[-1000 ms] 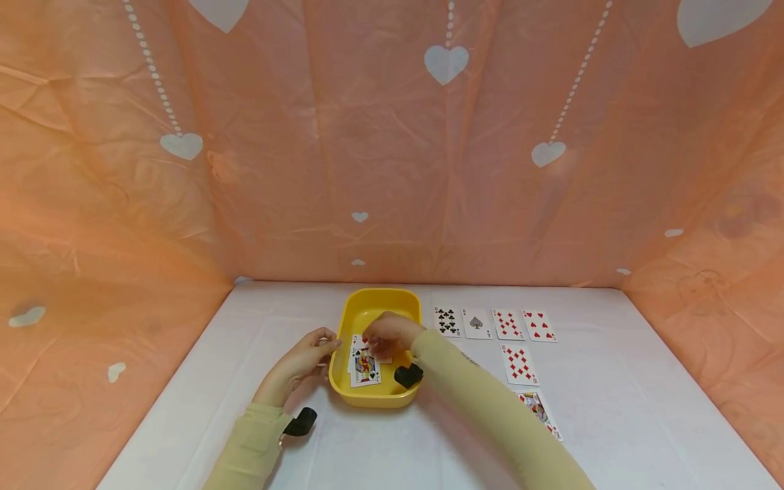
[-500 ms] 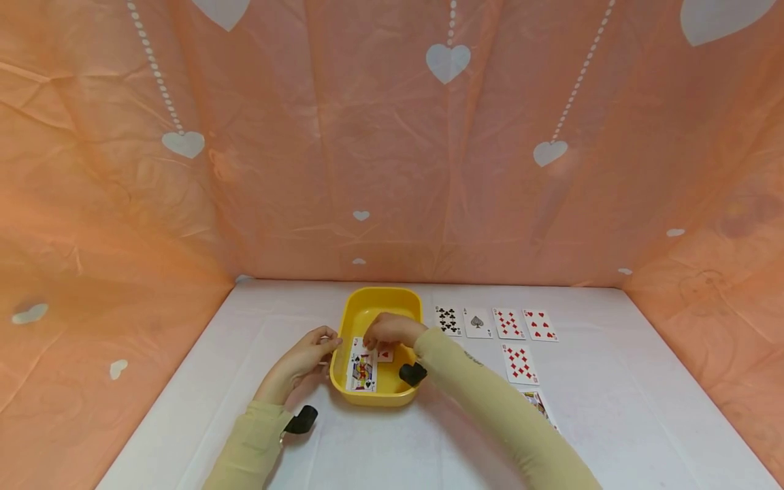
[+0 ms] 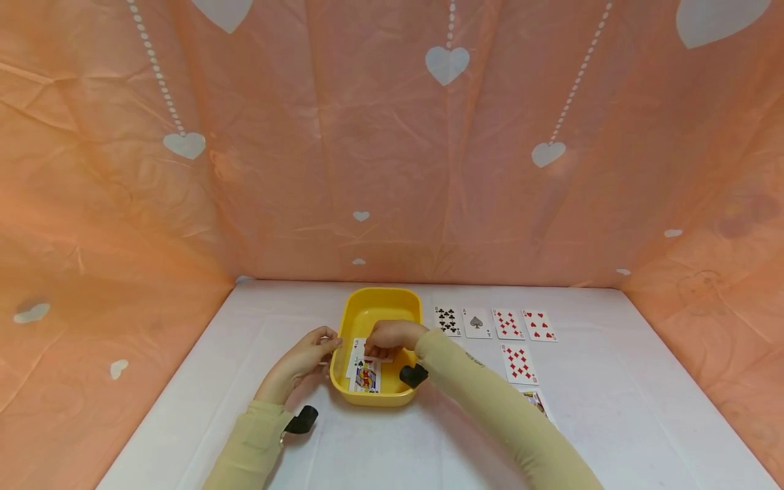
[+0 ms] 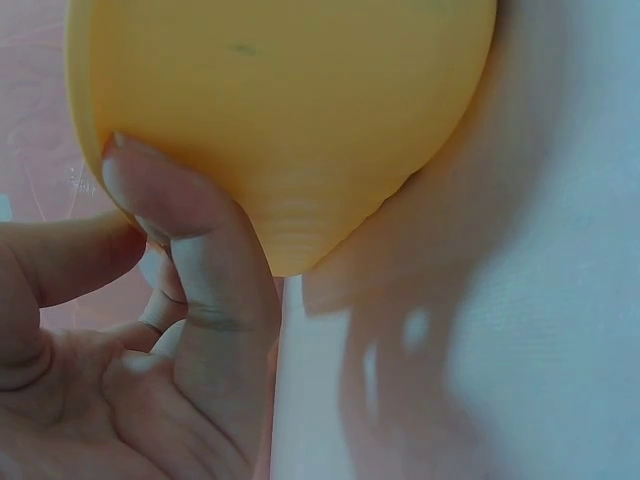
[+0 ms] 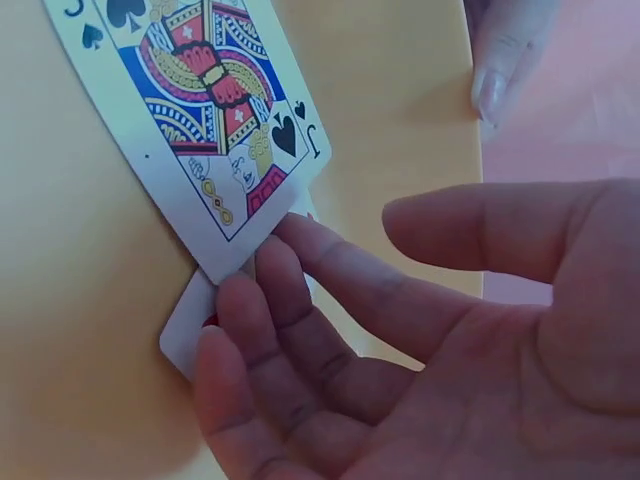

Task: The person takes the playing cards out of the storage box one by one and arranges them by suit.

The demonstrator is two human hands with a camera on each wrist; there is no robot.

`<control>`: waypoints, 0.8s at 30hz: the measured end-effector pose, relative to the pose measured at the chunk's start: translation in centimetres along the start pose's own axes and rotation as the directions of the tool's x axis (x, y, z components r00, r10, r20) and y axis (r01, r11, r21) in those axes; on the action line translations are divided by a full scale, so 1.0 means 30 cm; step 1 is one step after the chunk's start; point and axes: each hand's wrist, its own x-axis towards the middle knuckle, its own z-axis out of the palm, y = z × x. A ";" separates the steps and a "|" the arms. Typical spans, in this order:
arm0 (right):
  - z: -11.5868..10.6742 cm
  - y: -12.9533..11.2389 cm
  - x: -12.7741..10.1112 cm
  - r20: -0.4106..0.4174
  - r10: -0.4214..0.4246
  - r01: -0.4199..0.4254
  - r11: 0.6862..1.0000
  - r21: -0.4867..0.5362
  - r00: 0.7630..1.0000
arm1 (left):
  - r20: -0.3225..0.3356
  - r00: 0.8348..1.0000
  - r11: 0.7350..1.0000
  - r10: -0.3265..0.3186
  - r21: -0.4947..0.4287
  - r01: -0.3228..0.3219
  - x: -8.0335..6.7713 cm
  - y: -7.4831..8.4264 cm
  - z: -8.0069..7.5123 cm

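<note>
Jack of spades, a white rectangular playing card with a multicoloured figure [image 3: 367,378], lies inside the yellow, rounded-corner tray [image 3: 376,400], toward its near end, overlapping another card. Surface: table under white cloth [image 3: 618,381], bounded at back and both sides by peach-orange fabric [image 3: 392,170] printed with white hearts. Left hand [image 3: 304,355]: pinching the tray's left rim, thumb against fingers. Right hand [image 3: 392,336]: fingers loosely bent, tips touching the jack's edge; thumb spread apart. Edges: tray's far rim just short of the table's back edge; right rim near the black-pip club card [image 3: 448,322], first in a row of four. Nearer the wearer, a red diamond card [image 3: 520,365] and a picture card [image 3: 535,401], the latter partly hidden by the beige right sleeve [image 3: 502,401]. Open room: cloth runs from these cards to the right-hand fabric; inside the tray, yellow floor shows at the far end.
</note>
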 end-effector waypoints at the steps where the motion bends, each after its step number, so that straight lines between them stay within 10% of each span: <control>1: 0.000 0.001 0.001 0.004 -0.001 0.001 1.000 0.004 1.000 | 0.000 1.000 1.000 0.001 -0.002 -0.001 0.001 -0.001 0.000; 24: -0.031 0.025 0.003 0.114 -0.061 0.044 0.988 0.150 0.992 | -0.006 1.000 1.000 -0.020 0.020 0.020 0.001 -0.001 0.000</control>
